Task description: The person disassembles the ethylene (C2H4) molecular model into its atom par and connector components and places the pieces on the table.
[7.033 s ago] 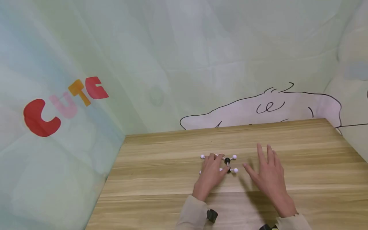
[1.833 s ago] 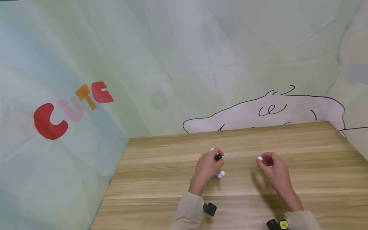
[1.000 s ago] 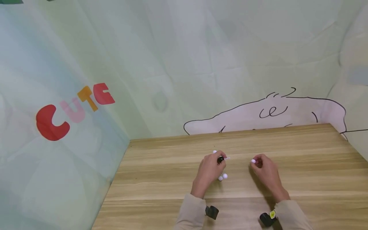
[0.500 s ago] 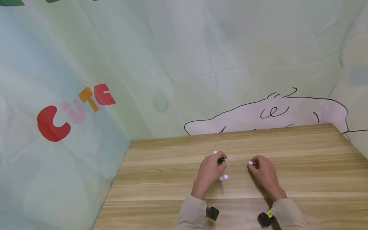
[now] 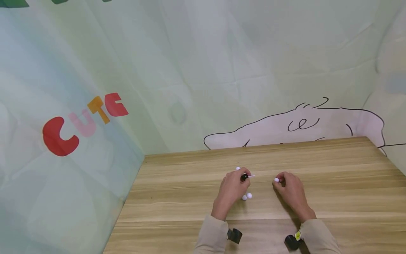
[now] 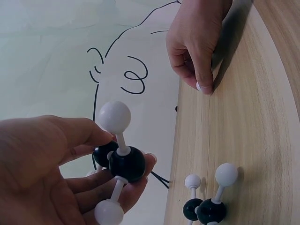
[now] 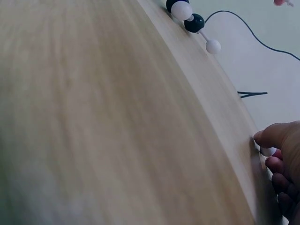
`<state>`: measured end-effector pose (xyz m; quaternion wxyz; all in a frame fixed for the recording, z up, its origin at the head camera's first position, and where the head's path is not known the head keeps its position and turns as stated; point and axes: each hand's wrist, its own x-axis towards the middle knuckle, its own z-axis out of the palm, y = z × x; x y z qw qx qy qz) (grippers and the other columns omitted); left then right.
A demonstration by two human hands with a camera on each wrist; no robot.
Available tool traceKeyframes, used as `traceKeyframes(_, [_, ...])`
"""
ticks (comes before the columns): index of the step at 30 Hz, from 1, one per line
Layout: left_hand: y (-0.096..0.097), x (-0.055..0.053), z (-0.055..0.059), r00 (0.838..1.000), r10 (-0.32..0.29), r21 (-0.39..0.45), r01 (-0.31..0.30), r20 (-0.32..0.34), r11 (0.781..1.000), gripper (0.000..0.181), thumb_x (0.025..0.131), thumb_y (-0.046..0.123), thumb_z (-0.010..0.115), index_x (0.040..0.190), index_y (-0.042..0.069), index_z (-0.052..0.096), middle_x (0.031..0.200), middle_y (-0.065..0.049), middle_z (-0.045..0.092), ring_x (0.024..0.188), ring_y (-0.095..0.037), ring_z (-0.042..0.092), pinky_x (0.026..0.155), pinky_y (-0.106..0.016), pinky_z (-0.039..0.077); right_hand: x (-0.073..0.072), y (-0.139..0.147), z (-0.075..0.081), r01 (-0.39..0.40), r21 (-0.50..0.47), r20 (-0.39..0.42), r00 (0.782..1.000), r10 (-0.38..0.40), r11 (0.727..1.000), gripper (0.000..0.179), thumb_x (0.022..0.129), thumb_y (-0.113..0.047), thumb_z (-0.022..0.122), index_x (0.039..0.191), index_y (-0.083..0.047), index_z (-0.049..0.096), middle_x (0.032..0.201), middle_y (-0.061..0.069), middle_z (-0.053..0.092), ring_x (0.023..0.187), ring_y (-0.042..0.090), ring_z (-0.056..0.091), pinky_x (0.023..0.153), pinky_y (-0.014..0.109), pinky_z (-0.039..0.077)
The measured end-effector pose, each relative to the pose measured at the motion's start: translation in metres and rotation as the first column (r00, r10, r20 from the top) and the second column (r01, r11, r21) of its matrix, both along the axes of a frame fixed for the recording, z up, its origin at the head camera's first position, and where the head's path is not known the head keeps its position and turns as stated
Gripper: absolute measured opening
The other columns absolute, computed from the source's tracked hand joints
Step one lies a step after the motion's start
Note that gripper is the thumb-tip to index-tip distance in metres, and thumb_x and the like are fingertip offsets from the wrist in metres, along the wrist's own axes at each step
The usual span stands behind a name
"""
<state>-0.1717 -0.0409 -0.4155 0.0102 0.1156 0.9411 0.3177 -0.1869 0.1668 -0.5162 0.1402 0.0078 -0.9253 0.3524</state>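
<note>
My left hand [image 5: 231, 189] holds a ball-and-stick molecular model above the table. In the left wrist view, the thumb and fingers pinch one of the model's black balls [image 6: 126, 164], with white balls [image 6: 115, 117] on short sticks. A bare white stick [image 5: 251, 175] points right from the black ball in the head view. My right hand [image 5: 290, 190], low over the table further right, pinches a small white ball [image 5: 276, 180] between thumb and fingertip. A second black-and-white model [image 6: 211, 211] stands on the table near the left hand; its white balls [image 5: 249, 195] show below that hand.
The wooden table [image 5: 177, 197] runs back to a printed cloth [image 5: 177, 70] that hangs behind and to the left. A dark wrist camera [image 5: 235, 235] sits at the left cuff and another wrist camera [image 5: 291, 242] at the right cuff.
Seven seconds ago the left hand lay over the models and the right was open. Since then the left lifted one model; the right, with the white ball, moved left and down, then stayed nearly still.
</note>
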Motion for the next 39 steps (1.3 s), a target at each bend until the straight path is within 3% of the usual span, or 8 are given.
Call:
traceKeyframes(24, [0.0011,0.0015,0.0003,1.0,-0.007,-0.01,0.007,0.0,1.0,0.017,0.09,0.017,0.062,0.107,0.019,0.066,0.09,0.0,0.067,0.061,-0.008,0.047,0.049,-0.02,0.035,0.0013,0.0001,-0.0009,-0.007,-0.009,-0.01,1.0,0.007,1.0,0.021,0.082,-0.011,0.071,0.096,0.001,0.061,0.09,0.015,0.063,0.085,0.029,0.055,0.079,0.047,0.039])
traceKeyframes(39, [0.0011,0.0015,0.0,1.0,-0.006,-0.019,0.006,-0.007,1.0,0.017,0.09,0.017,0.063,0.107,0.019,0.067,0.093,0.0,0.068,0.061,-0.007,0.048,0.049,-0.019,0.036,-0.0007,-0.004,0.0002,0.025,0.061,-0.022,0.999,-0.023,0.998,0.019,0.084,-0.019,0.072,0.095,-0.004,0.067,0.088,0.013,0.063,0.082,0.029,0.055,0.076,0.046,0.039])
